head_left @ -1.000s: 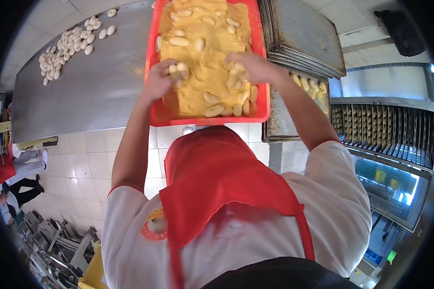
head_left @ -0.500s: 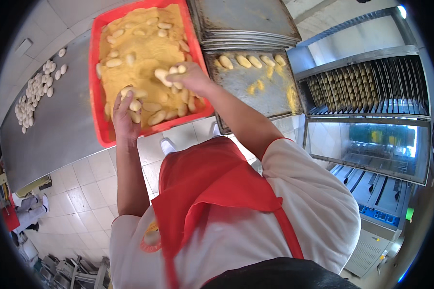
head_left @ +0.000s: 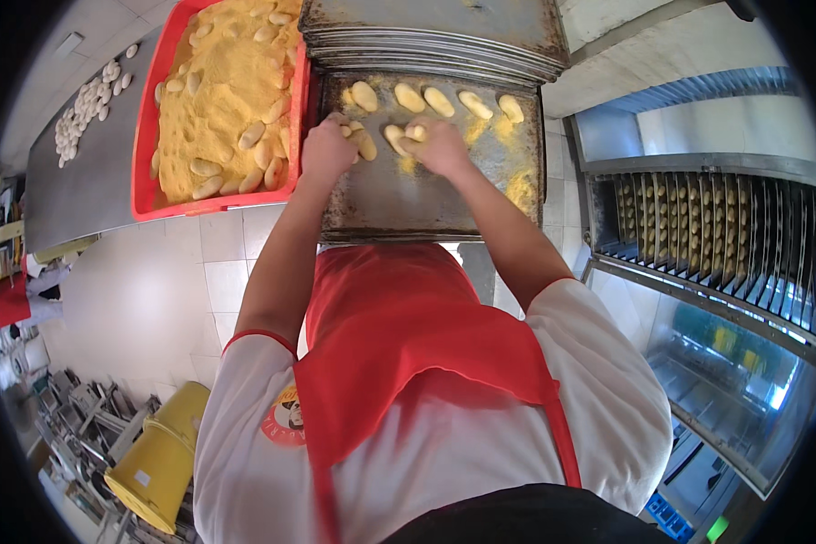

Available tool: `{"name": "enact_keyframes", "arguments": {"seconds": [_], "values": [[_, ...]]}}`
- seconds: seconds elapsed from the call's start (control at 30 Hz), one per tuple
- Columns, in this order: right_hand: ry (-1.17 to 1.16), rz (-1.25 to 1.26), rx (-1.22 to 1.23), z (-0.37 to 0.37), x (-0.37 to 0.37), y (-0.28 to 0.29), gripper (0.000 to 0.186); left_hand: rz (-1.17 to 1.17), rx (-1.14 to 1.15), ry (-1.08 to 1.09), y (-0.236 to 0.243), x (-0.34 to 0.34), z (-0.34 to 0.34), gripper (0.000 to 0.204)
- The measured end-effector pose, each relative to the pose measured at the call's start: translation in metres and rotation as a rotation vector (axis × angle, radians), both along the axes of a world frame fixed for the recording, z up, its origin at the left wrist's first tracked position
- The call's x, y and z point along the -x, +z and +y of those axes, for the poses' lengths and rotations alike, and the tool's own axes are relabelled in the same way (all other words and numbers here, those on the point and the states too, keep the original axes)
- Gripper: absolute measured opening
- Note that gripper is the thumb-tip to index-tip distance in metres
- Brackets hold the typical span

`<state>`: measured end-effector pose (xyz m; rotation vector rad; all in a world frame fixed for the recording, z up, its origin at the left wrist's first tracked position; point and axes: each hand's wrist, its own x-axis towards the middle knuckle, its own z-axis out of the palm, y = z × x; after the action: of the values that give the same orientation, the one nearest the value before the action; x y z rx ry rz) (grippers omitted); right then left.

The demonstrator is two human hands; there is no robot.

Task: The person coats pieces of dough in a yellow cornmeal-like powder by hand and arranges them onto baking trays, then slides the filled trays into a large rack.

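Note:
Several crumb-dusted dough rolls [head_left: 438, 102] lie in a row along the far side of a worn metal baking tray [head_left: 399, 204]. My left hand [head_left: 329, 150] is closed around dough rolls at the tray's left edge; one roll [head_left: 364, 145] pokes out beside its fingers. Over the middle of the tray, my right hand [head_left: 442, 147] also grips dough rolls, with a pale one [head_left: 395, 139] showing at its fingertips. How many each hand holds is partly hidden. Left of the tray is a red tub [head_left: 297, 136] of yellow crumbs [head_left: 222, 100] with more dough rolls in it.
More metal trays [head_left: 435, 45] are stacked at the far side. White dough pieces [head_left: 86, 104] lie heaped on the steel table [head_left: 91, 195] at left. On the right stands a rack [head_left: 698, 218] of loaded trays. A yellow bin [head_left: 159, 453] is at lower left.
Both hands have moved right, from above the crumb tub to the baking tray, carrying dough rolls. My view has turned, so the tub now appears farther left.

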<state>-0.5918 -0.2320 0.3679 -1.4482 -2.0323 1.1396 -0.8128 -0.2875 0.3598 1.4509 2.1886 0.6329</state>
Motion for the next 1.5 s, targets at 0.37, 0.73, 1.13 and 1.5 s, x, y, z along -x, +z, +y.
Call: {"name": "enact_keyframes", "arguments": {"seconds": [0.37,0.73,1.13,1.5], "values": [[0.015,-0.100,0.151,0.045,-0.123,0.044,0.046,-0.515,0.090,-0.270,0.010,-0.087,0.038,0.040],[-0.108,0.027,-0.128,0.040,-0.177,-0.026,0.039,0.079,0.180,-0.302,0.011,-0.143,0.044,0.023],[-0.152,-0.228,-0.651,0.033,-0.194,-0.024,0.025,0.004,0.107,-0.207,0.013,-0.154,0.045,0.028],[-0.245,0.259,-0.309,0.005,-0.149,-0.001,0.021,-1.564,-0.103,0.053,0.092,-0.024,-0.034,0.018]]}}
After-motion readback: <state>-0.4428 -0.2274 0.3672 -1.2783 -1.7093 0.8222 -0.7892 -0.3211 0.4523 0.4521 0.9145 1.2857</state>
